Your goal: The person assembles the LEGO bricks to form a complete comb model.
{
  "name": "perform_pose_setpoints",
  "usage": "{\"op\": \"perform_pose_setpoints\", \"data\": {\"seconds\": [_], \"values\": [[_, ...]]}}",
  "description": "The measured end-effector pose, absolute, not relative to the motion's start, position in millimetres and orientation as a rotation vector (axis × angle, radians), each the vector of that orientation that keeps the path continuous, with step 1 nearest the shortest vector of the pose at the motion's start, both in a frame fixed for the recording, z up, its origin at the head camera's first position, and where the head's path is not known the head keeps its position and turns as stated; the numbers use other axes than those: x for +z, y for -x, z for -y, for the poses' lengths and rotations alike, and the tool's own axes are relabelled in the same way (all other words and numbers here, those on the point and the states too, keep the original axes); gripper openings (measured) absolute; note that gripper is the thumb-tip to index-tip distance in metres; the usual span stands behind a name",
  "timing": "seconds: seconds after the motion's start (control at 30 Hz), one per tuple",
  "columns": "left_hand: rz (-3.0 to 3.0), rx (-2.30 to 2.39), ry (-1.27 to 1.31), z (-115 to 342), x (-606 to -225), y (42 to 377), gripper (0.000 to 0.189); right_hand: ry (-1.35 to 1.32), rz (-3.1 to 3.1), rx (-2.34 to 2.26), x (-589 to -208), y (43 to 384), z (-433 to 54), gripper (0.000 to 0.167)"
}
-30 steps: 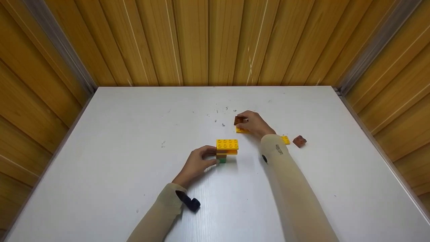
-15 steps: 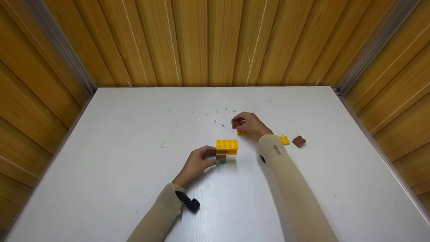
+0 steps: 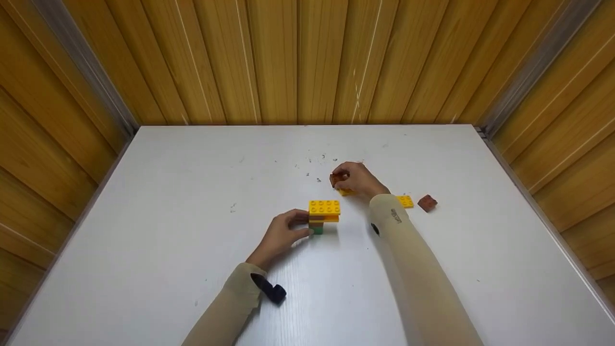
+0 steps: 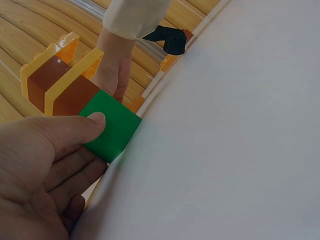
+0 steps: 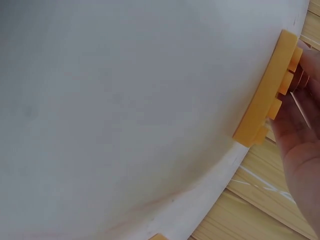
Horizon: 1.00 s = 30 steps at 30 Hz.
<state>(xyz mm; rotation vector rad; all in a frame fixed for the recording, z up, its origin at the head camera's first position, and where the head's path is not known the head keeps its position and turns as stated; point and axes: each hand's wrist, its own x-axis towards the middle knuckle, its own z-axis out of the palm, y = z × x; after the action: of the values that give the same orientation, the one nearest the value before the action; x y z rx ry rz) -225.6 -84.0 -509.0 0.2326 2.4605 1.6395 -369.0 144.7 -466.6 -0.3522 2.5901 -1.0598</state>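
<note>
My left hand (image 3: pixel 283 233) grips the foot of a small toy brick stack at the table's middle. Its thumb lies on the green brick (image 4: pixel 111 126) at the bottom; the other fingers pass behind. Above the green come brown bricks (image 4: pixel 75 95) alternating with two yellow plates, the upper yellow plate (image 3: pixel 324 206) topped with studs and overhanging to the right. Farther off, my right hand (image 3: pixel 360 179) pinches a loose brown brick (image 3: pixel 336 180), largely covered by the fingers. Just under that hand is a loose yellow plate (image 5: pixel 267 90), partly hidden in the head view.
Another yellow plate (image 3: pixel 406 201) lies by the right sleeve, which partly covers it. Right of it sits a reddish-brown brick (image 3: pixel 427 203). Small dark specks mark the white table (image 3: pixel 192 168) near the right hand. Wood-patterned walls (image 3: pixel 298 62) border the table's back and sides.
My right hand has drawn slightly nearer and to the left with the brown brick. The yellow plate beneath it has shifted nearer and turned a little. The left hand and stack stay put.
</note>
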Motion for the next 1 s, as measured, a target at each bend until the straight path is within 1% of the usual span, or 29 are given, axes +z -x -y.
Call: {"op": "perform_pose_setpoints", "data": {"seconds": [0.1,0.27,0.63,1.0], "values": [[-2.465,1.626,-0.224,83.3,-510.2,225.6,0.039,0.356,-2.57,-1.096,-466.6,367.3,-145.6,0.031],[-2.462,1.637,-0.246,83.6,-511.1,224.9,0.039,0.449,-2.577,-1.131,-467.0,365.5,-147.8,0.029],[-2.451,1.672,-0.291,85.4,-509.7,225.0,0.038,0.684,-2.648,-1.125,-460.0,364.2,-150.3,0.032],[-2.446,1.656,-0.267,85.2,-510.4,226.2,0.038,0.731,-2.669,-1.079,-452.2,359.0,-147.4,0.041]]}}
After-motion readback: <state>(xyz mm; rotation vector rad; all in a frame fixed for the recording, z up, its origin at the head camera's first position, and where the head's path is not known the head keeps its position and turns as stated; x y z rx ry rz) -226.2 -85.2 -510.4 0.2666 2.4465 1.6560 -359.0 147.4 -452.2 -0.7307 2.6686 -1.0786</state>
